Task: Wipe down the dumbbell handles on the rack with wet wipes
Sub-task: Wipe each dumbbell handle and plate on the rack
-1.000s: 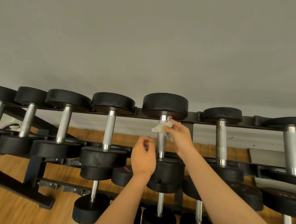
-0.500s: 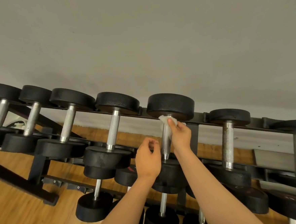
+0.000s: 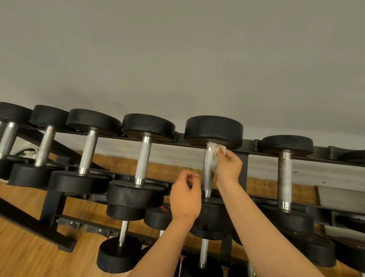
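Low tier, nearest: a small dumbbell [image 3: 118, 255] and other black heads sit on the rack's lower rails, over wood floor [image 3: 24, 268].

L hand [image 3: 185, 197] hangs just left of the handle [image 3: 207, 180]. Can't tell if it touches. Its fingers are loosely curled, thumb close to forefinger, nothing seen in them.

R hand [image 3: 229, 167] is higher, on the handle's right side, fingers & thumb bunched round the wipe [image 3: 214, 155].

The wipe is white & crumpled, pressed vs the handle's top end, right under the far head [image 3: 213, 130] of that dumbbell. A thin fold trails down the shaft.

The handle is knurled steel, tilted, bare from the wipe down to its near end. The near head is mostly hidden behind L hand & wrist.

That dumbbell is 5th from left on the top tier of the black rack [image 3: 251, 148].

Its left neighbour has a clean knurled shaft [image 3: 143, 162]. The right neighbour's shaft [image 3: 285, 178] is spotted w/ rust.

Behind it all is a plain grey wall [image 3: 171, 52].
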### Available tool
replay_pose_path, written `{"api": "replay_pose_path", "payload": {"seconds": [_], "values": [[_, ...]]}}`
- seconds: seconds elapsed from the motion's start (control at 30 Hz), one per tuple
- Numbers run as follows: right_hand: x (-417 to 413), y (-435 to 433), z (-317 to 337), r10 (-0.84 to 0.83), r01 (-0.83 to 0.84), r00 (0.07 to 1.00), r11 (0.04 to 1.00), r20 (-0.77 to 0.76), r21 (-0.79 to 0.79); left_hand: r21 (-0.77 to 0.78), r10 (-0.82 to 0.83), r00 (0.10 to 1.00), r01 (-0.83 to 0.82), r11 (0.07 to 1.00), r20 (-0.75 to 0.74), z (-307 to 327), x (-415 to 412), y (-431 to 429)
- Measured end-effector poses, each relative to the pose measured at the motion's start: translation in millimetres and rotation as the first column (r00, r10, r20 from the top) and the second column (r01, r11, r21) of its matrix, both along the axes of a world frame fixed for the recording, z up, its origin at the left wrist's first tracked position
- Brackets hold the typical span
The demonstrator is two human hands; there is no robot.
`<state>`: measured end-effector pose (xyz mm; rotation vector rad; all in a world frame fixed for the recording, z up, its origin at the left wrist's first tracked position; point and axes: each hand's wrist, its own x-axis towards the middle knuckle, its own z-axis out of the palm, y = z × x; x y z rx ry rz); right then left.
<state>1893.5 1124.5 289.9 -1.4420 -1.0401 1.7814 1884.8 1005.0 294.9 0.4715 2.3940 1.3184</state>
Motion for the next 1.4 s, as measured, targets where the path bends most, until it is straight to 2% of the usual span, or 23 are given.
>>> {"api": "replay_pose_path", "payload": {"seconds": [0.2, 0.4, 0.53, 0.63, 0.73, 0.8, 0.87, 0.97, 1.1, 1.23, 1.4], "values": [[3.6, 0.0, -0.8, 0.034, -0.035, 0.999, 0.997, 0.018, 0.074, 0.007, 0.007, 1.000, -0.007, 1.000, 0.011, -2.0, -0.1, -0.4], [28.7, 6.9, -3.8, 0.232, -0.236, 0.970, 0.970, 0.072, 0.055, 0.026, 0.012, 1.000, -0.012, 1.000, 0.015, -4.6, -0.8, -0.1], [49.1, 0.4, -7.3, 0.398, -0.407, 0.904, 0.913, 0.159, 0.031, 0.045, 0.020, 1.000, -0.021, 0.999, 0.018, -5.6, -0.9, -0.7], [60.2, 0.1, -6.4, 0.577, -0.593, 0.782, 0.805, 0.236, -0.003, 0.050, 0.020, 1.000, -0.020, 0.999, 0.003, -7.5, -0.8, -0.8], [65.1, -0.2, -5.6, 0.741, -0.790, 0.541, 0.610, 0.398, -0.062, 0.057, 0.036, 0.999, -0.036, 0.998, -0.005, -7.3, -0.3, -1.2], [64.9, -0.2, -4.5, 0.757, -0.814, 0.492, 0.575, 0.430, -0.083, 0.062, 0.041, 0.999, -0.040, 0.997, -0.014, -7.4, -0.5, -1.1], [63.3, -0.1, -3.7, 0.739, -0.782, 0.541, 0.618, 0.402, -0.083, 0.062, 0.038, 0.999, -0.037, 0.997, -0.013, -8.6, -1.0, -0.7], [56.5, 0.7, 0.3, 0.653, -0.671, 0.693, 0.739, 0.306, -0.059, 0.056, 0.035, 0.999, -0.034, 0.998, -0.011, -10.3, -2.3, -0.2], [38.8, 10.1, 8.5, 0.549, -0.548, 0.800, 0.833, 0.242, -0.079, 0.049, 0.040, 0.999, -0.040, 0.998, -0.002, -8.3, -1.7, -0.3], [19.6, 21.4, 14.9, 0.358, -0.348, 0.925, 0.933, 0.129, -0.095, 0.050, 0.042, 0.999, -0.042, 0.998, 0.004, -7.3, -1.6, -0.3], [4.8, 22.6, 12.4, 0.112, -0.112, 0.994, 0.975, -0.014, -0.193, 0.058, 0.040, 0.999, -0.040, 0.998, 0.005, -8.2, -2.2, 0.7]]}}
